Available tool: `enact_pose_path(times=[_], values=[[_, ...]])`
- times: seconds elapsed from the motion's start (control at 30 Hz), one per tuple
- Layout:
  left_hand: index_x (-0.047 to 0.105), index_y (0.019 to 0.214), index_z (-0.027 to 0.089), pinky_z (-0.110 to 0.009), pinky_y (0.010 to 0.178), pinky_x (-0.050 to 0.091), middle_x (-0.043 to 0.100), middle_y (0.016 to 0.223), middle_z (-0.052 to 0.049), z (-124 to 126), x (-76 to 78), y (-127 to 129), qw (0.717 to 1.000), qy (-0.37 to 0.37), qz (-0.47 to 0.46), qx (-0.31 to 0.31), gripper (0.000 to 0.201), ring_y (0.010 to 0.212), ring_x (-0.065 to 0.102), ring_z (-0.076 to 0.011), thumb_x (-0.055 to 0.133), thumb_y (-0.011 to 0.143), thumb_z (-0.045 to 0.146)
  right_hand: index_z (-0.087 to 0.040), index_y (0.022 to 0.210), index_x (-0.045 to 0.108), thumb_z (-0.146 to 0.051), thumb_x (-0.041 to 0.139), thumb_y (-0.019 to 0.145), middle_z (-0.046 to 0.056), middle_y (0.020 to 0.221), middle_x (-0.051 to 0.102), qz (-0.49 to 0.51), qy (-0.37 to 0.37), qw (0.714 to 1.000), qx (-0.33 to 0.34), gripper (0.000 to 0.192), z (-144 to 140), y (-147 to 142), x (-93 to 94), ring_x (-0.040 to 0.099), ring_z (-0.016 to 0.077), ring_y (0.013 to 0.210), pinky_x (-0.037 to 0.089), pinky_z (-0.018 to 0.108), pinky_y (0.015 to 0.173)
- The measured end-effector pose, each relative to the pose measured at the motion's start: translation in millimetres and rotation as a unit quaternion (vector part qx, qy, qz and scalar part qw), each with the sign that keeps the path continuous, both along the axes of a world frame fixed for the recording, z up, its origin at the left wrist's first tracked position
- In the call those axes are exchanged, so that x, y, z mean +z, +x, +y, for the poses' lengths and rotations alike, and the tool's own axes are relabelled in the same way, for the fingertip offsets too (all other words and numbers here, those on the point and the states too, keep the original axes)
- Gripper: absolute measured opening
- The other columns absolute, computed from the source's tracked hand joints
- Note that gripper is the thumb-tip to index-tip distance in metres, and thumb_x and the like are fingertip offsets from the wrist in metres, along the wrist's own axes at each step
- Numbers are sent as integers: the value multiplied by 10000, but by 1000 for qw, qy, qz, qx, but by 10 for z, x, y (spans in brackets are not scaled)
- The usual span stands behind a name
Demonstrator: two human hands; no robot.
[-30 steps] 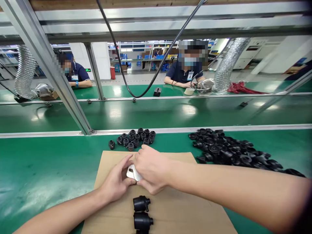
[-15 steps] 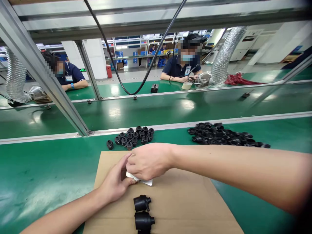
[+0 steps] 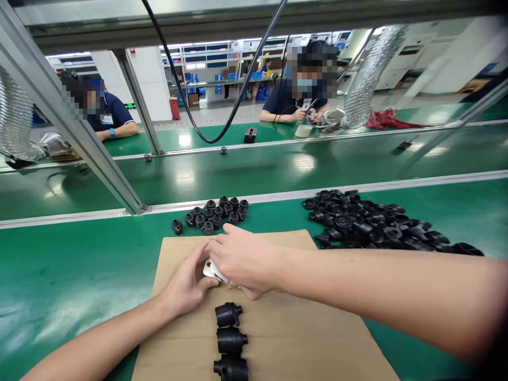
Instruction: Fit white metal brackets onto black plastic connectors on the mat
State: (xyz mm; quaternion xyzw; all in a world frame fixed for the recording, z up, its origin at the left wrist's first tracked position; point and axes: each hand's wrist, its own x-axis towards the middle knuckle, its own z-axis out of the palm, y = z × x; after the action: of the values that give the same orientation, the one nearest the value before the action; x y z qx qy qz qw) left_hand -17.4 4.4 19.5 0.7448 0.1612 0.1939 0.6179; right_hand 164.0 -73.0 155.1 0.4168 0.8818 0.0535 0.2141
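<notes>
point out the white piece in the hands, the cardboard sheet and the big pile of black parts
white piece (image 3: 211, 271), head view, its exposed edge
cardboard sheet (image 3: 301, 338), head view, bare right part
pile of black parts (image 3: 369, 225), head view, middle

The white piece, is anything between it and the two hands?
Nothing visible. Both the left hand and the right hand already touch the white piece over the cardboard. The black parts lie nearer the camera, apart from it.

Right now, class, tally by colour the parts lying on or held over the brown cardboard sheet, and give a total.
black parts: 3, in a row on the cardboard sheet
white piece: 1, held between the left hand and the right hand
Total: 4
</notes>
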Motion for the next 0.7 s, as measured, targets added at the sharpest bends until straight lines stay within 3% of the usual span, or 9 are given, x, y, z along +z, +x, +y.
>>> enact_pose_path(times=[0.1, 0.17, 0.23, 0.3, 0.37, 0.53, 0.7], values=[[260, 1651, 261, -464, 1099, 541, 543, 1519, -157, 41, -88, -27, 1000, -6, -18, -14, 837, 1319, 599, -320, 724, 957, 191, -76, 1189, 661, -586, 823, 916, 121, 1093, 654, 46, 39, 998, 0, 600, -50, 142, 21, 592, 269, 911, 398, 395, 717], [220, 1669, 275, -448, 1086, 551, 521, 1537, -157, 73, -140, -39, 999, -10, -27, -24, 862, 1304, 611, -310, 723, 973, 208, -102, 1226, 645, -449, 758, 1013, 102, 1125, 656, 58, 61, 992, 92, 423, -42, 252, 54, 588, 259, 958, 394, 389, 683], [188, 1684, 296, -450, 1123, 531, 497, 1560, -150, 108, -172, -44, 998, -11, -41, -43, 866, 1326, 602, -302, 710, 997, 228, -148, 1242, 663, -213, 568, 1111, 90, 1174, 664, 62, 86, 970, 218, 174, 8, 335, 76, 582, 245, 1017, 402, 389, 689], [178, 1692, 302, -469, 1189, 479, 497, 1563, -144, 146, -180, -39, 996, -4, -56, -66, 850, 1383, 562, -303, 699, 1022, 257, -164, 1263, 694, -87, 402, 1125, 90, 1230, 673, 54, 93, 942, 317, 332, 99, 381, 72, 588, 241, 1038, 438, 403, 756], [193, 1693, 292, -481, 1227, 442, 513, 1550, -145, 182, -166, -25, 995, 8, -58, -82, 830, 1430, 521, -312, 699, 1035, 284, -141, 1291, 707, -74, 380, 1119, 107, 1255, 678, 45, 67, 921, 382, 376, 218, 394, 50, 605, 249, 1037, 467, 422, 862], [284, 1666, 239, -469, 1195, 484, 513, 1557, -153, 218, -77, 32, 994, 28, -46, -91, 817, 1422, 528, -339, 746, 991, 249, -142, 1348, 694, -71, 249, 1126, 103, 1258, 695, 29, -30, 895, 444, 502, 504, 346, 33, 605, 251, 1110, 480, 410, 931], [370, 1624, 198, -409, 1059, 572, 635, 1431, -133, 192, -26, 47, 994, 97, -10, -56, 720, 1268, 649, -324, 703, 986, 201, -123, 1158, 763, -26, 232, 1088, 99, 1185, 725, 30, -62, 881, 468, 544, 607, 281, 15, 605, 253, 1102, 473, 404, 962]])
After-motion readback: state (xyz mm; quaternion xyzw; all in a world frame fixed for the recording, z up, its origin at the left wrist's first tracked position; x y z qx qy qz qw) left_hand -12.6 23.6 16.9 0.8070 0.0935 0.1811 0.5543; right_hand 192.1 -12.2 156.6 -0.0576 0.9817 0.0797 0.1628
